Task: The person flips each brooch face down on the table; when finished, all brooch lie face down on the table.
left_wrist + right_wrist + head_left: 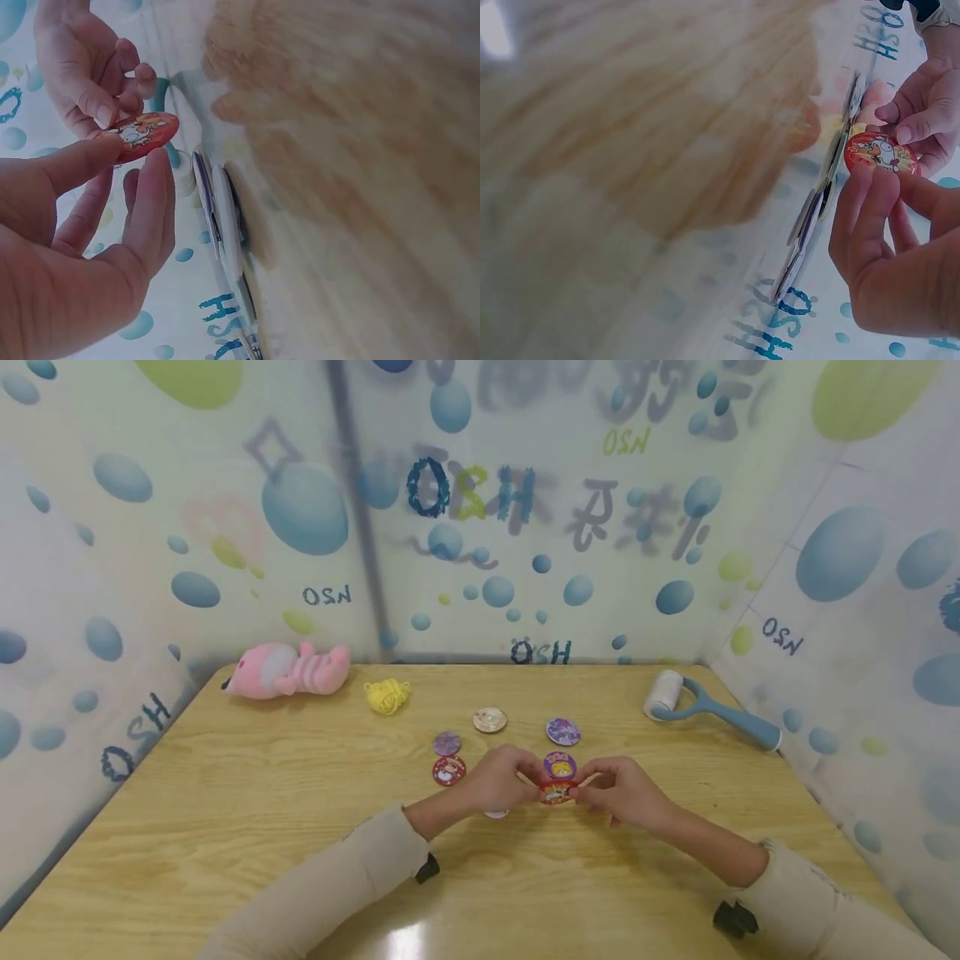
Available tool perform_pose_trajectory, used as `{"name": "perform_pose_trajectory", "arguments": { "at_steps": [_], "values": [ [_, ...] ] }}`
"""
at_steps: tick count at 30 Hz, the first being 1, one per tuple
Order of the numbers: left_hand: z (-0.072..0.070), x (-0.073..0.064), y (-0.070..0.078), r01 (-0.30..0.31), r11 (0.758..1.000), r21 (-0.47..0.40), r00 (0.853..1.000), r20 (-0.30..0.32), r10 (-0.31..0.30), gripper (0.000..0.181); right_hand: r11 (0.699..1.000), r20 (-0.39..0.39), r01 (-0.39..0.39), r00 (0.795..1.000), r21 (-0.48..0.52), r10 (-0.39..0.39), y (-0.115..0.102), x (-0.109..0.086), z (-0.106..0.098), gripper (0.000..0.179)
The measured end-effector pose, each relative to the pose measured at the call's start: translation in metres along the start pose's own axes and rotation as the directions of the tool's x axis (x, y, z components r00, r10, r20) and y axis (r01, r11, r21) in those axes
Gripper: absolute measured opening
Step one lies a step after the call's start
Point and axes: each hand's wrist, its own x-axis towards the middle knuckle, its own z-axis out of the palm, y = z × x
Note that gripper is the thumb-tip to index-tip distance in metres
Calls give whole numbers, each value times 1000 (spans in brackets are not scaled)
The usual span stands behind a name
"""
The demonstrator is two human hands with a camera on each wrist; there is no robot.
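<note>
A round red badge (557, 792) with a cartoon picture is held above the table between both hands. My left hand (498, 781) pinches its left edge between thumb and fingers, and my right hand (626, 793) pinches the right edge. Both wrist views show the badge (146, 135) tilted, its printed face (881, 152) plainest in the right wrist view. Just behind it lies a purple badge with a yellow bear (559, 766). A whitish badge (496, 814) is mostly hidden beneath the left hand. Left of that hand lies a second red badge (449, 770).
A dull purple badge (447, 743), a cream badge (490, 720) and a violet badge (562, 732) lie farther back on the wooden table (247, 827). Along the rear are a pink plush toy (288, 672), yellow yarn (387, 696) and a blue-handled lint roller (738, 718).
</note>
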Motion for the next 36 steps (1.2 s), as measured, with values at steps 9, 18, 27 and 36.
{"name": "perform_pose_trajectory", "arguments": {
  "at_steps": [9,18,27,36],
  "values": [
    [1,-1,0,37,998,-56,999,6,-37,8,1000,27,-26,999,17,26,1,-3,-1,21],
    [3,-2,-1,75,991,-113,997,14,-74,13,994,1,-104,995,25,104,4,-2,-2,25],
    [4,-1,2,47,999,25,998,29,-48,14,999,3,-24,1000,40,24,6,1,0,29],
    [6,2,-3,4,992,123,999,48,-10,23,1000,57,25,998,19,-26,3,4,2,31]
  ]
}}
